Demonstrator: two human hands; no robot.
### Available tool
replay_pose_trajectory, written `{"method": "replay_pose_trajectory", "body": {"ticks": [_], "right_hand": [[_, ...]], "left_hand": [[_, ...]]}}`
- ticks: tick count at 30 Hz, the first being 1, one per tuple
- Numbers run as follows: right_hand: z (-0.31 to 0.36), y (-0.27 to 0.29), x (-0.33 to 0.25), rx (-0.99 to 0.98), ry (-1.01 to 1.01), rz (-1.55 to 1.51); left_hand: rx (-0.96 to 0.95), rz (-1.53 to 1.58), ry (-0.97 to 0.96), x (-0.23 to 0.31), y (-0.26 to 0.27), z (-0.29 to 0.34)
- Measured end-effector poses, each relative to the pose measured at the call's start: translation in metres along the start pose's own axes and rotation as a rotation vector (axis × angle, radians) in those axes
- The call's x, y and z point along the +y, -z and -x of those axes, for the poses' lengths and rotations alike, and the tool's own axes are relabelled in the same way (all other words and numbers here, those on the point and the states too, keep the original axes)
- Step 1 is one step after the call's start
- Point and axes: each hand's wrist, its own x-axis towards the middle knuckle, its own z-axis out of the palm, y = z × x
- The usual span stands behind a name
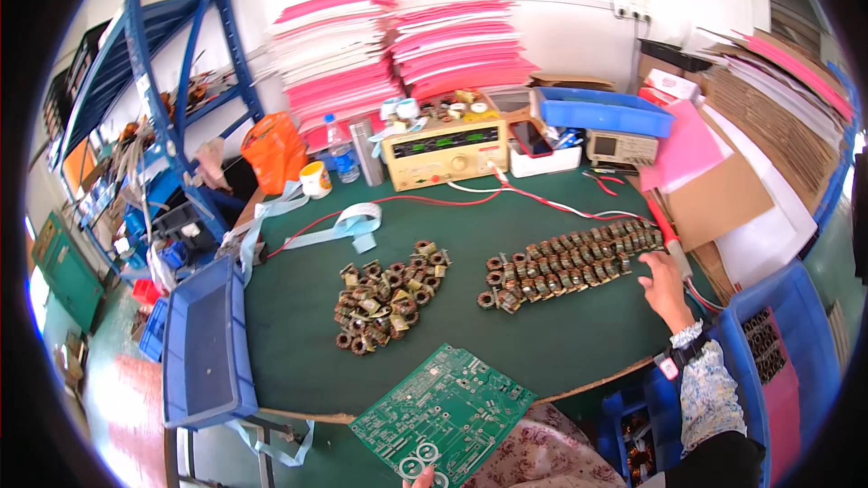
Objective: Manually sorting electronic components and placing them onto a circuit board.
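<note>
A green circuit board (443, 416) is tilted over the table's front edge. Its lower corner is gripped by my left hand (421, 479), of which only the fingertips show. White ring outlines mark the board near those fingers. My right hand (665, 291) is at the right end of several rows of copper-wound toroid coils (570, 264), fingers apart and nothing visible in them. Beside it, a red-handled probe (665, 221) lies with its cable at the table's right side. A loose heap of similar coils (384, 300) sits left of the rows.
A blue bin (210, 343) stands at the table's left edge, another blue bin (787, 352) at the right. Along the back are a yellow test instrument (448, 155), a bottle (342, 158) and a mug (315, 180). Red and white leads (542, 201) cross the green tabletop (506, 343).
</note>
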Motion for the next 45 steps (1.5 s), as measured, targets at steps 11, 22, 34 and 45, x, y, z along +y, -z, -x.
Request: {"method": "replay_pose_trajectory", "body": {"ticks": [11,22,34,45], "right_hand": [[-0.039,-0.107,-0.291,-0.565,0.671,-0.517],[-0.013,-0.075,-0.261,-0.835,0.701,-0.544],[0.037,-0.066,-0.24,-0.6,0.536,-0.542],[0.063,-0.016,-0.218,-0.644,0.371,-0.89]], "left_hand": [[0.053,-0.173,-0.13,0.008,0.002,0.019],[0.037,-0.373,-0.33,-0.019,0.046,0.028],[-0.014,-0.455,-0.383,-0.017,0.047,0.02],[-0.059,-0.502,-0.357,-0.016,0.046,0.019]]}}
